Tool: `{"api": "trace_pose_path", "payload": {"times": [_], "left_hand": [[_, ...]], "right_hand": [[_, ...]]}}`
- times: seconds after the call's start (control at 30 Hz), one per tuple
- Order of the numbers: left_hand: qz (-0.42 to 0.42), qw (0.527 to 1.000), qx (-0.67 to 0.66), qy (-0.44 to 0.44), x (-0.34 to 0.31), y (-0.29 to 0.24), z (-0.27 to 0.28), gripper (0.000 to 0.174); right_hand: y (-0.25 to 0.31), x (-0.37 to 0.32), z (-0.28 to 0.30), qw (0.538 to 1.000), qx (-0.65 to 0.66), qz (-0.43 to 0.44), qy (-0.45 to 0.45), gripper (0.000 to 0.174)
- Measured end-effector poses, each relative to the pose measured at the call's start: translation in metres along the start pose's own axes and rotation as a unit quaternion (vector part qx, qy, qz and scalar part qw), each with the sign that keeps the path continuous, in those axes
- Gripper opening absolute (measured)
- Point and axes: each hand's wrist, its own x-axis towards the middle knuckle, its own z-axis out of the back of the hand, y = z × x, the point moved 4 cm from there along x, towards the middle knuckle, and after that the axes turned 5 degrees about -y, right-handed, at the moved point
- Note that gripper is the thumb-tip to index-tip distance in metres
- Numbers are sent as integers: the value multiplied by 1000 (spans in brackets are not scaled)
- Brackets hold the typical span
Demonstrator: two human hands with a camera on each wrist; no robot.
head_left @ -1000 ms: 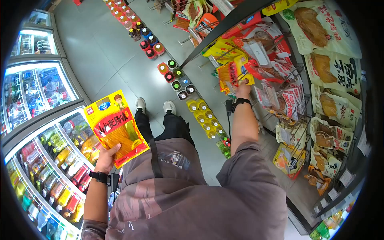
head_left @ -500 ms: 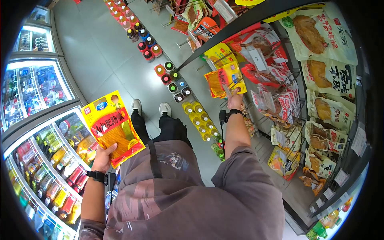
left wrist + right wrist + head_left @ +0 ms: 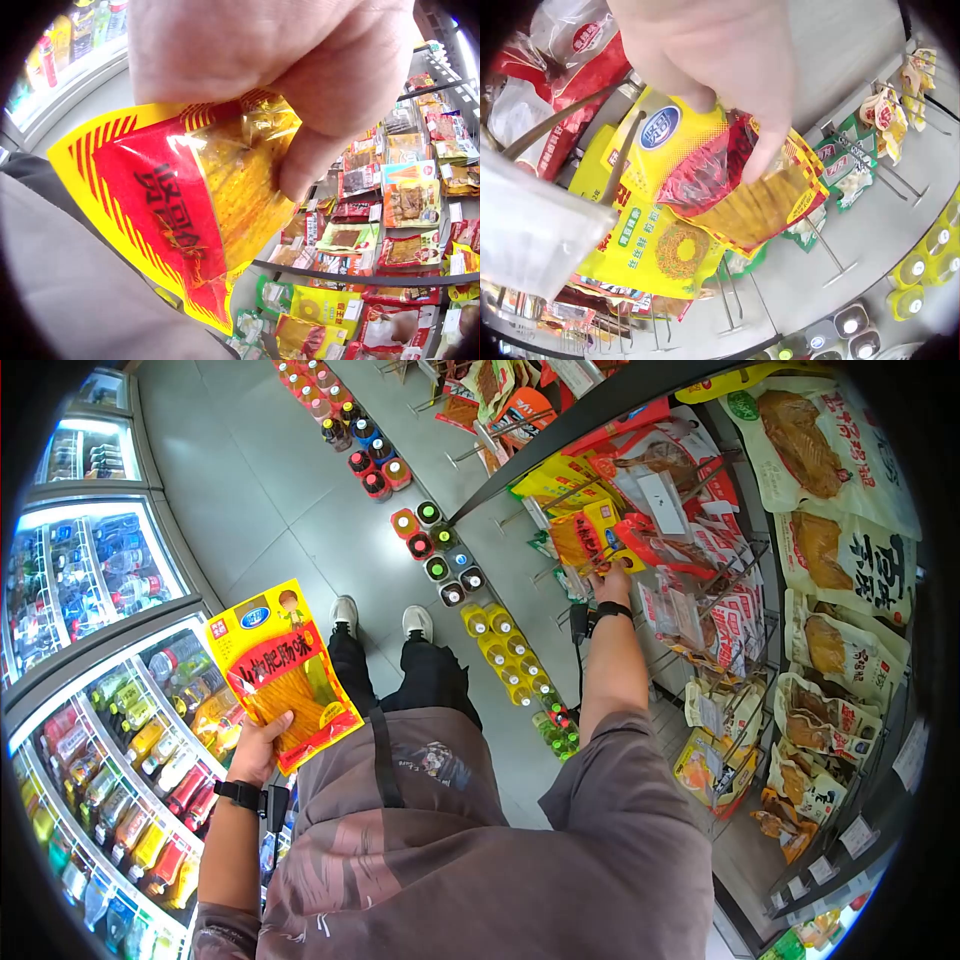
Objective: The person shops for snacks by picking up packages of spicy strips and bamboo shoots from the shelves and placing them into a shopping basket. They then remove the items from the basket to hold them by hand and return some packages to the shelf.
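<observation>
The left hand (image 3: 254, 748) grips the lower edge of a yellow and red snack packet (image 3: 290, 682), its thumb on the front. In the left wrist view that hand (image 3: 285, 67) pinches the packet (image 3: 172, 202), whose back shows. At the rack, the right hand (image 3: 610, 586) touches a similar yellow and red packet (image 3: 586, 538). The right wrist view shows the right hand (image 3: 712, 60) with fingers over the front of this packet (image 3: 735, 180), which lies by a metal hook (image 3: 621, 161). Whether the fingers grip it, I cannot tell. A yellow bag (image 3: 660, 247) hangs behind it.
Hooks on the right rack hold red bags (image 3: 690, 550) and large pale food bags (image 3: 820, 550). Rows of bottles (image 3: 505, 650) stand on the floor beside the rack. Lit drink coolers (image 3: 95, 575) line the left side. A clear price tag holder (image 3: 540, 232) juts out near the right hand.
Over the last half second, the right hand and the rack have shifted slightly right and up in the head view. The left hand keeps its hold on the packet.
</observation>
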Motion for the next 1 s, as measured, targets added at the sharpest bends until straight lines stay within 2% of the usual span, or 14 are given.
{"api": "trace_pose_path", "payload": {"times": [0.03, 0.07, 0.13, 0.27, 0.33, 0.37, 0.43, 0.53, 0.67, 0.77, 0.83, 0.93, 0.97, 1.0], "left_hand": [[0, 1000, -1, -1, 0, -1, -1, 44], [-1, 1000, -2, -2, 1, -1, -1, 44], [-5, 1000, 2, 0, 0, 0, 1, 44], [-17, 1000, -4, -10, -1, 4, 4, 44], [-8, 1000, -14, -16, -3, 5, 6, 45], [-8, 1000, -13, -17, -3, 6, 8, 45], [-11, 1000, -15, -4, -3, 9, 11, 45], [-8, 1000, -1, 9, -5, 4, 6, 45], [-22, 998, 28, 53, -2, -10, -2, 45], [-5, 993, 48, 107, -2, -29, -15, 47], [-52, 980, 104, 161, -1, -51, -30, 49], [-72, 967, 130, 207, -11, -78, -57, 48], [-71, 959, 137, 237, -14, -85, -68, 48], [-69, 950, 143, 269, -17, -91, -79, 48]], "right_hand": [[-12, 25, -1, 999, 3, 12, 42, 47], [-1, 4, -5, 999, 3, 12, 43, 47], [17, -42, -18, 984, 52, -48, 163, 40], [29, -38, -21, 971, 87, -130, 182, 44], [40, -30, -22, 922, 294, -150, 202, 44], [39, -26, -20, 922, 295, -151, 202, 44], [40, -20, -14, 954, 181, -32, 238, 48], [34, -70, -9, 977, 75, -83, 183, 51], [20, -88, -2, 971, 11, -98, 219, 58], [21, -114, 12, 977, -93, -123, 145, 69], [12, -132, 23, 985, -77, -93, 124, 63], [24, -171, 44, 943, -283, 176, 8, 46], [22, -202, 46, 946, -273, 174, 6, 46], [35, -260, 39, 937, -222, 268, 28, 42]]}}
